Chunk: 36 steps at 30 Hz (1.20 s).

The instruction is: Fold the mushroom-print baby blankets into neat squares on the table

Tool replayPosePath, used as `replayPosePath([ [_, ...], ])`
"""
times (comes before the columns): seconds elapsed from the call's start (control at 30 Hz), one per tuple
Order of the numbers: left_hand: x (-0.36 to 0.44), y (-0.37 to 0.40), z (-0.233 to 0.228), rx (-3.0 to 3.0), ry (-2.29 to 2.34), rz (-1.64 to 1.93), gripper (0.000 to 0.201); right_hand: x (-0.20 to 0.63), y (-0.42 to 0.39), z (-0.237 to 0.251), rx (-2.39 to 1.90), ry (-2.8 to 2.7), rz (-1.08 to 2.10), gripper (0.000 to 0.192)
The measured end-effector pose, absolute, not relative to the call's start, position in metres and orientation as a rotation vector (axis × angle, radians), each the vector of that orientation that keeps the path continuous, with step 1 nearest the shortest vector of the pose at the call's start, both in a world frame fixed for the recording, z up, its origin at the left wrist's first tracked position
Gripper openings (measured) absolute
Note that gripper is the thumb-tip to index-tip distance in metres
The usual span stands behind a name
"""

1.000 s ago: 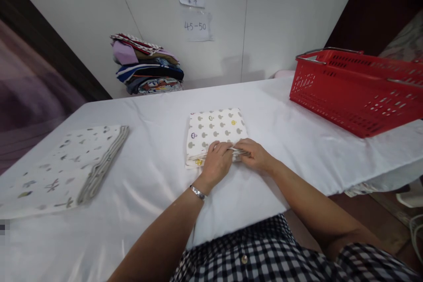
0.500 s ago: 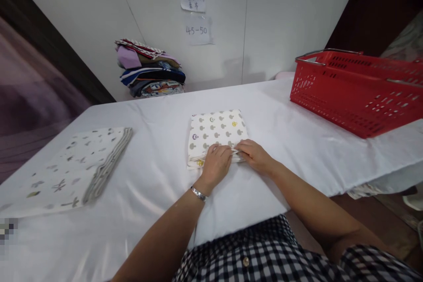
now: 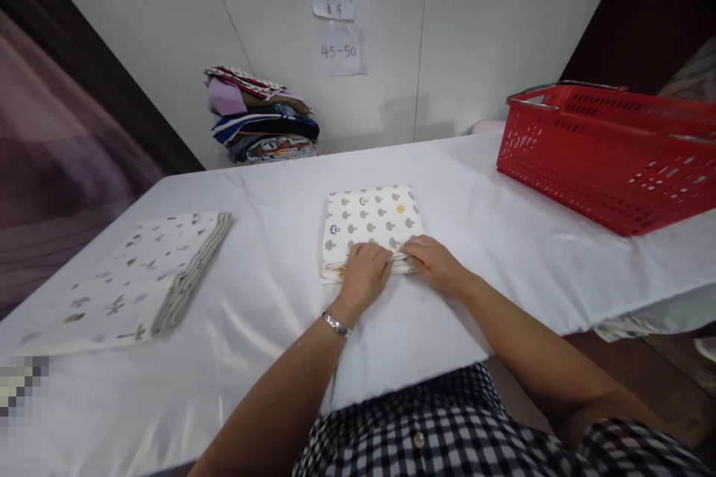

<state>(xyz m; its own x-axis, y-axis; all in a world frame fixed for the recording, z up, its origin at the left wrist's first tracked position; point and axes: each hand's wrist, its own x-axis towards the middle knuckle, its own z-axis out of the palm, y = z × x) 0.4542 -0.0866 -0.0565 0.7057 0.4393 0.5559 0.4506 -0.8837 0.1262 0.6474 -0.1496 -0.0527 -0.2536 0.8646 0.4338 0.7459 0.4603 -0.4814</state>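
Observation:
A folded white cloth (image 3: 374,215) printed with grey mushrooms, plus a few yellow and purple ones, lies in the middle of the table in front of me. Its layered near edge faces my body. My left hand (image 3: 365,273), a silver bracelet on the wrist, grips that edge near its middle, fingers on top. Close beside it, my right hand (image 3: 435,262) pinches the same edge nearer the right corner. The thumbs and the underside of the edge are partly hidden. A second folded white cloth (image 3: 154,261) with grey plant prints lies apart on the left.
A white cover (image 3: 268,238) spreads over the table. On the right stands a red plastic basket (image 3: 604,156) with metal handles. Folded fabrics (image 3: 262,119) are stacked beyond the far edge, by the wall. Two paper signs (image 3: 338,51) hang there.
The view has shifted slightly, so things appear a little farther right. Both hands stay at the near edge of the mushroom-print cloth, with hardly any movement of their own.

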Motion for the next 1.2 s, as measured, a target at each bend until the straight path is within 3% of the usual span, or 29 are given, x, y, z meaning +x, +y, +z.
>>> replayPosePath([
  [0.4,0.451,-0.083,-0.054,-2.891,-0.736,-0.904,0.015,0.634,-0.146,-0.061,-1.415,-2.062,0.039,0.019],
  [0.8,0.414,-0.074,-0.058,-2.741,-1.026,-1.001,0.041,0.638,-0.145,-0.065,-1.359,-2.003,0.05,0.022],
  [1.07,0.415,-0.087,-0.056,-2.72,-0.935,-1.013,0.016,0.638,-0.144,-0.068,-1.35,-1.993,0.037,0.022],
  [1.2,0.422,-0.089,-0.056,-2.753,-0.9,-0.989,0.014,0.637,-0.144,-0.067,-1.346,-1.996,0.02,0.022],
])
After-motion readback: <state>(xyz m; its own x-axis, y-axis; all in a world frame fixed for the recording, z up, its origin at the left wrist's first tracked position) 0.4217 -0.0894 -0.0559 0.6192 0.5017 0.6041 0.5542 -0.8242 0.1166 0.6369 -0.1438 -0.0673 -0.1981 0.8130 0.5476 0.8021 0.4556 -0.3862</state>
